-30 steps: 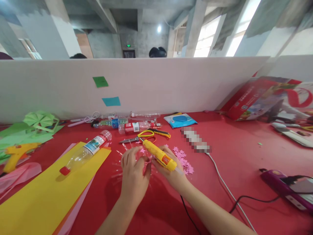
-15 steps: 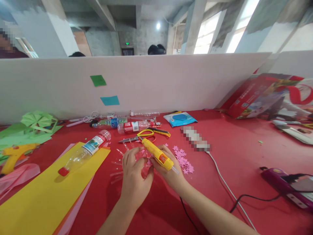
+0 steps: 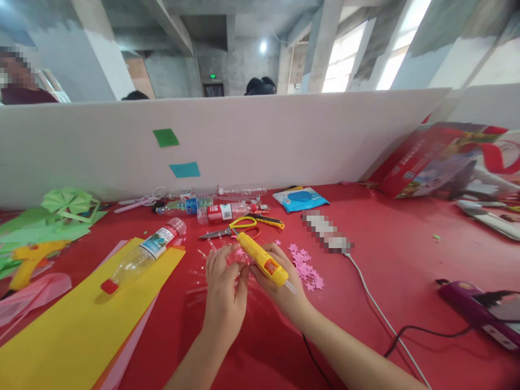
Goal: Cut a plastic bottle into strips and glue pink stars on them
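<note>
A yellow hot glue gun (image 3: 262,259) lies in my right hand (image 3: 284,287), its nozzle pointing away to the upper left and a clear glue stick poking from its rear end. My left hand (image 3: 225,290) is closed, its fingers curled on a clear plastic piece cut into thin strips (image 3: 197,291) that fan out over the table. A bit of pink (image 3: 240,252) shows by the left fingertips; the hands hide most of the plastic piece. Small pink stars (image 3: 306,268) lie in a heap to the right. Scissors with yellow handles (image 3: 244,222) rest just beyond the hands.
A clear bottle (image 3: 140,257) lies on yellow paper (image 3: 49,336) at the left, near another yellow glue gun (image 3: 30,262). Behind are more bottles (image 3: 223,212), a utility knife (image 3: 268,221) and a blue packet (image 3: 301,200). A purple power strip (image 3: 475,309) with cords lies at right.
The left thumb has drawn in closer to the other left fingers. The right hand and glue gun have hardly moved; the whole view has shifted slightly.
</note>
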Demonstrator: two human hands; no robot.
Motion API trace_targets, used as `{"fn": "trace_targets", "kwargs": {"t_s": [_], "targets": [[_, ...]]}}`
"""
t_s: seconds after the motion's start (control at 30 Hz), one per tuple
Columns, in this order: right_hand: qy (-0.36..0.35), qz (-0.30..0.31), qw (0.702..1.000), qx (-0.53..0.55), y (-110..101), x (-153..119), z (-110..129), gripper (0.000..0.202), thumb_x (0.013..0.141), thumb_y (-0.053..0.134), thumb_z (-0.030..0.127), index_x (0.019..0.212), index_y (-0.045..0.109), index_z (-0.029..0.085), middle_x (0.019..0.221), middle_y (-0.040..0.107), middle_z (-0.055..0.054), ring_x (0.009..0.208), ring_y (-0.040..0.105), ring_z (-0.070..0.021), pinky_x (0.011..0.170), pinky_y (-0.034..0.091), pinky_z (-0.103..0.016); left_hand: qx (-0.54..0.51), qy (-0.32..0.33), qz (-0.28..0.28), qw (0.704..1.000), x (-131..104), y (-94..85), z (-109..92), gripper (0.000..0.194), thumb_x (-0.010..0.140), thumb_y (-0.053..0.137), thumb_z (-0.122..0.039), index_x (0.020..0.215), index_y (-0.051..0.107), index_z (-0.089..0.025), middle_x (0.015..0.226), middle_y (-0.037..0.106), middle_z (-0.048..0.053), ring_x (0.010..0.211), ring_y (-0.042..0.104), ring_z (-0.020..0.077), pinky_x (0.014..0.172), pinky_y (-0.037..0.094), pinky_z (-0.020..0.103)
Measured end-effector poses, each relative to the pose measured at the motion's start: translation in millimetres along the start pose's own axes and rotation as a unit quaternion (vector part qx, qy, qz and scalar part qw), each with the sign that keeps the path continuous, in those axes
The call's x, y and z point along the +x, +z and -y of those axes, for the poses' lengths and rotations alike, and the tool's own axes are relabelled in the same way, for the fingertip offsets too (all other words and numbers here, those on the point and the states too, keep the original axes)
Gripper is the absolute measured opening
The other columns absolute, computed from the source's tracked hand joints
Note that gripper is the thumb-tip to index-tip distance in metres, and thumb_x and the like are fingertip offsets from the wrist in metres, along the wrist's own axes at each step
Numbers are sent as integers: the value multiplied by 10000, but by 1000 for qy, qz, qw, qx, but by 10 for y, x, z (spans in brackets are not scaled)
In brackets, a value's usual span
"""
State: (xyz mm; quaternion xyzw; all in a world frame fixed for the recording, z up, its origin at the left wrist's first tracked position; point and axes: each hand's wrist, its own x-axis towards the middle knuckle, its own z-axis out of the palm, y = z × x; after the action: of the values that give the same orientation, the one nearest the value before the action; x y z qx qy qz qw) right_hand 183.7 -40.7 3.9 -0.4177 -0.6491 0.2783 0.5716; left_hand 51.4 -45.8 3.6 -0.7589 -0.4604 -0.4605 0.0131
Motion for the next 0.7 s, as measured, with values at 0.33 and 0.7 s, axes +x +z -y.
{"fn": "trace_targets", "kwargs": {"t_s": [0.33, 0.7], "targets": [[0, -16, 999, -40, -70, 9, 39, 102, 812, 552, 203, 716, 517, 200, 795, 498, -6, 666, 510, -132, 603, 412, -244, 49, 15, -10, 999, 10, -18, -32, 172, 824, 437, -62, 780, 534, -198, 1102, 574, 86, 1131, 486, 227, 1031, 304, 537], [17, -20, 999, -31, -114, 5, 51, 71, 808, 545, 191, 739, 553, 205, 803, 511, -15, 680, 529, -146, 599, 425, -254, 34, -12, 2, 999, 11, -29, -1, 115, 835, 456, -123, 765, 510, -196, 1163, 530, 100, 1132, 476, 237, 997, 352, 512]]}}
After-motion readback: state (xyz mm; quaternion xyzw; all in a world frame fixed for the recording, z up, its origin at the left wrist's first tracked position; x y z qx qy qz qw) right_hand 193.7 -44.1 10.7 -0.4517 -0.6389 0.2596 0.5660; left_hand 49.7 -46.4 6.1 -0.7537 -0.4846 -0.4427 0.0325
